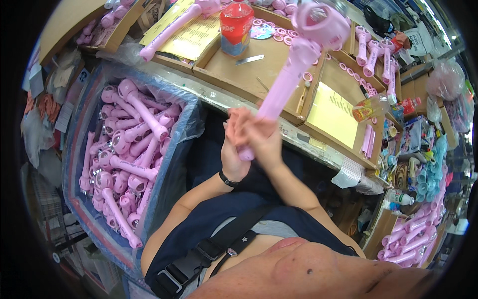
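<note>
A pink plastic wand toy (285, 84) slants up in front of me, its round open-ringed head tilted away over the workbench. My left hand (234, 157) is wrapped round the lower handle, with a dark band on its wrist. Over the same part of the handle closes my right hand (266, 142), somewhat smeared by motion. Orange coverings sit on the fingers. The handle's bottom end pokes out below the hands, and the fingers hide the part between them.
A plastic-lined bin (191, 107) heaped with pink wands stands at my left. On the bench are cardboard trays (211, 65), a red-labelled bottle (236, 30), pink rings (284, 37) and a yellow sheet (332, 115). More pink handles (411, 239) fill a box at the right.
</note>
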A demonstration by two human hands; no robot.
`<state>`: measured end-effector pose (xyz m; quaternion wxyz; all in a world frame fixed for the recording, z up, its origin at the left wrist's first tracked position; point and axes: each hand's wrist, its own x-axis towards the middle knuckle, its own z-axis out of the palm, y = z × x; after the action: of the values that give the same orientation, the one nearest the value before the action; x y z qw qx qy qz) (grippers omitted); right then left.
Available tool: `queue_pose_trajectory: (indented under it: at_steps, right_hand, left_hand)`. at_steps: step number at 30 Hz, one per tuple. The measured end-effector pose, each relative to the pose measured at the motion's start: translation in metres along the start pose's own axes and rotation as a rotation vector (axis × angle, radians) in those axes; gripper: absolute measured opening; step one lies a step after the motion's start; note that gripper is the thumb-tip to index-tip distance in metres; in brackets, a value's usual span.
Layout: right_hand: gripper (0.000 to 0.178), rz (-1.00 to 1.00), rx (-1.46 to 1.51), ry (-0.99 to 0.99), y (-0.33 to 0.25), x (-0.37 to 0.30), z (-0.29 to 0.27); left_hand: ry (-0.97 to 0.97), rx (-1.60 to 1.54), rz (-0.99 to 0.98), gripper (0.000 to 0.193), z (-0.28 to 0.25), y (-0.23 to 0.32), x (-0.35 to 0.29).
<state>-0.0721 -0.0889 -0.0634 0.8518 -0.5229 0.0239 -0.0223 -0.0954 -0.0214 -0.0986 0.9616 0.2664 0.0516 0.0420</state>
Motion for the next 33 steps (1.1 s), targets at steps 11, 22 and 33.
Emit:
queue_pose_trajectory:
  at_steps: [11, 22, 33]
  right_hand:
    - [0.062, -0.092, -0.902, -0.416, 0.002, -0.025, -0.041]
    - [0.065, 1.001, 0.642, -0.558, 0.028, -0.041, -0.065]
    - [0.043, 0.899, 0.457, -0.584, 0.060, -0.024, -0.092]
  left_hand:
    - [-0.257, 0.476, 0.360, 0.051, -0.004, 0.064, 0.070]
    - [-0.093, -0.134, 0.053, 0.057, -0.014, 0.089, 0.076]
    - [-0.287, -0.083, 0.067, 0.066, -0.027, 0.096, 0.086]
